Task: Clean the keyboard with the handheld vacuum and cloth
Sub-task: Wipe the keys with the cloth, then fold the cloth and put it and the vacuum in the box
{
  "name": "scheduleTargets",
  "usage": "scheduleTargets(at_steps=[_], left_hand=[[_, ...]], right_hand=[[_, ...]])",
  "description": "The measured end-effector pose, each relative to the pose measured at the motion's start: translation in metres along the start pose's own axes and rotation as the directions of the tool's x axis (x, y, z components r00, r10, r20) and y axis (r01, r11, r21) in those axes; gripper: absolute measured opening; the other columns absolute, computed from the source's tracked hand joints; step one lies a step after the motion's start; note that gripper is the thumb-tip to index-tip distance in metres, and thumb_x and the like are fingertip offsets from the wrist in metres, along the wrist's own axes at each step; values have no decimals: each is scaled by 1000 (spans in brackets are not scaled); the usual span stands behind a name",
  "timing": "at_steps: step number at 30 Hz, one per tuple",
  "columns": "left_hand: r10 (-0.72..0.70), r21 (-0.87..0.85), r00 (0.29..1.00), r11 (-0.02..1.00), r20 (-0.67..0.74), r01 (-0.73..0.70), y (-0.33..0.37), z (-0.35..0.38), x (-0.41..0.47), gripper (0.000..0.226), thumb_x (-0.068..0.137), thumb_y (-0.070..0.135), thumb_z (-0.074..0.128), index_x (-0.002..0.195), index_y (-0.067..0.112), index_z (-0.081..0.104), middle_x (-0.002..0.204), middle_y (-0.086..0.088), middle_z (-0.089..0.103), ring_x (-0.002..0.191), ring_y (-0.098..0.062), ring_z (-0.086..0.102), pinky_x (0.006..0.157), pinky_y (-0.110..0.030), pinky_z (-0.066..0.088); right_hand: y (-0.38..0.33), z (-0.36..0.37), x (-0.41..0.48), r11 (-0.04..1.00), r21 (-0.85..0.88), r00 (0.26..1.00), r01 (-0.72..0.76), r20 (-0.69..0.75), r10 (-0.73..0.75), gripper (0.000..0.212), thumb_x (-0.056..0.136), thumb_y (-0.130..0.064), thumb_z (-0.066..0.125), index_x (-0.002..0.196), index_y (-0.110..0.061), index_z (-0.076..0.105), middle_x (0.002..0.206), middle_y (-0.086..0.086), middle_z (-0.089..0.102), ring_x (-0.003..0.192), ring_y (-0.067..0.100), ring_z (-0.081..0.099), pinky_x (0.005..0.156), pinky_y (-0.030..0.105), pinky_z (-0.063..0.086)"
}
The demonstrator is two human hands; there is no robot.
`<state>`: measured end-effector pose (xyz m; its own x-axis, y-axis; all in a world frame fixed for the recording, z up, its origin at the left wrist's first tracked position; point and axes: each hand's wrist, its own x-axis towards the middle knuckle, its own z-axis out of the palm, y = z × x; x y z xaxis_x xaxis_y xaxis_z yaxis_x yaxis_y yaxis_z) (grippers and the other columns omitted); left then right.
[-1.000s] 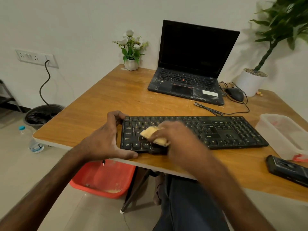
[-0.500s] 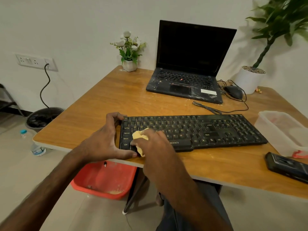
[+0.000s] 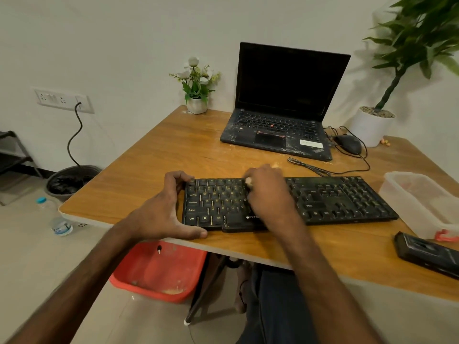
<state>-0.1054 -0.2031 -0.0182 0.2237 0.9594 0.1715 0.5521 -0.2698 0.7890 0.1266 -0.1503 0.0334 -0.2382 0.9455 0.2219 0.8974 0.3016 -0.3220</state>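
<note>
The right hand's point(image 3: 269, 194) fingers point(image 3: 250, 173) are bent over a pale yellow cloth point(image 3: 248, 180), pressing it to the upper key rows; only a small crumpled corner shows past the knuckles (the rest is hidden under the palm). The left hand point(image 3: 162, 209) clasps the left end of the black plastic full-size keyboard point(image 3: 347, 199), its fingers hooked over the far corner and its thumb laid flat along the near edge. The keyboard lies lengthwise at the centre of the frame, near the front edge of the glossy wood-grain desk point(image 3: 149, 170). Its pale legends read Ctrl, Alt, Shift and Caps Lock; a small white logo beside the right wrist is too blurred to read.

At the right edge sits a cloudy translucent plastic box point(image 3: 417, 199) with a red clip, and below it a black oblong plastic device point(image 3: 427, 254), its kind unclear. Behind the keyboard stands an open black laptop point(image 3: 285, 95), its screen dark, its palm rest smeared and dusty, with a red pointing nub, a white sticker and slanted lettering that looks like ThinkPad. Just right of it is a black rounded mouse point(image 3: 347, 142) with a looping cord. A small white faceted pot of white flowers point(image 3: 196, 105) stands at the desk's far corner. Under the desk, at lower centre, lies an orange-red plastic basin point(image 3: 159, 271).
</note>
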Motion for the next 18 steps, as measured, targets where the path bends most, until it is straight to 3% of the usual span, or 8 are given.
scheduleTargets(at_steps=[5, 7, 9, 11, 13, 16, 18], left_hand=[[-14, 4, 1000, 1000, 1, 14, 1, -1, -2, 116, 51, 56, 93, 135, 32, 17, 139, 9, 43, 126, -3, 53, 104, -34, 51], [-11, -5, 1000, 1000, -2, 11, 1, -1, -4, 115, 52, 55, 94, 136, 34, 17, 140, 12, 41, 126, -3, 53, 104, -33, 51], [-19, -4, 1000, 1000, -11, 19, 3, -1, -5, 118, 51, 58, 92, 139, 36, 16, 143, 19, 36, 130, -1, 49, 106, -30, 49], [-35, 28, 999, 999, -36, 36, 4, -1, -8, 126, 49, 66, 90, 144, 37, 13, 149, 19, 32, 137, -3, 42, 111, -32, 45], [-47, -13, 996, 999, -82, 46, 7, 1, -13, 131, 46, 72, 88, 147, 38, 12, 156, 15, 25, 144, 0, 31, 117, -34, 37], [-55, -134, 968, 991, -244, 23, 32, 14, -17, 117, 52, 80, 78, 144, 40, 18, 156, 22, 23, 139, 19, 21, 112, -17, 29], [-36, -126, 930, 992, -367, -12, 56, 30, -14, 96, 67, 75, 68, 144, 40, 23, 156, 19, 28, 135, 18, 28, 105, -13, 34]], right_hand=[[-65, 18, -30, 954, 1, 951, 301, 79, -301, 51, 90, -8, 64, 138, -16, 52, 139, 5, 44, 129, 23, 33, 105, 35, 37], [-56, 16, -38, 944, 165, 949, 286, 90, -303, 52, 85, -1, 66, 133, -22, 60, 136, 0, 50, 127, 18, 37, 101, 29, 37], [-43, 8, -44, 884, 448, 975, 133, 99, -197, 45, 89, 2, 63, 122, -28, 68, 132, -7, 57, 125, 10, 46, 98, 23, 40], [-25, -4, -49, 668, 744, 993, -19, 93, -75, 32, 93, -9, 65, 115, -32, 71, 128, -13, 63, 120, 4, 55, 96, 23, 48], [-10, -16, -55, 384, 912, 987, -147, 163, -9, 28, 91, -15, 69, 116, -28, 71, 120, -12, 68, 107, 2, 64, 83, 19, 53], [7, -29, -65, 3, 961, 961, -275, 275, -10, 36, 88, -32, 64, 121, -18, 69, 115, 2, 73, 98, 16, 68, 73, 29, 56], [13, -33, -68, -214, 937, 959, -275, 284, 16, 43, 92, -39, 52, 124, -13, 66, 119, 11, 71, 102, 23, 68, 72, 33, 58]])
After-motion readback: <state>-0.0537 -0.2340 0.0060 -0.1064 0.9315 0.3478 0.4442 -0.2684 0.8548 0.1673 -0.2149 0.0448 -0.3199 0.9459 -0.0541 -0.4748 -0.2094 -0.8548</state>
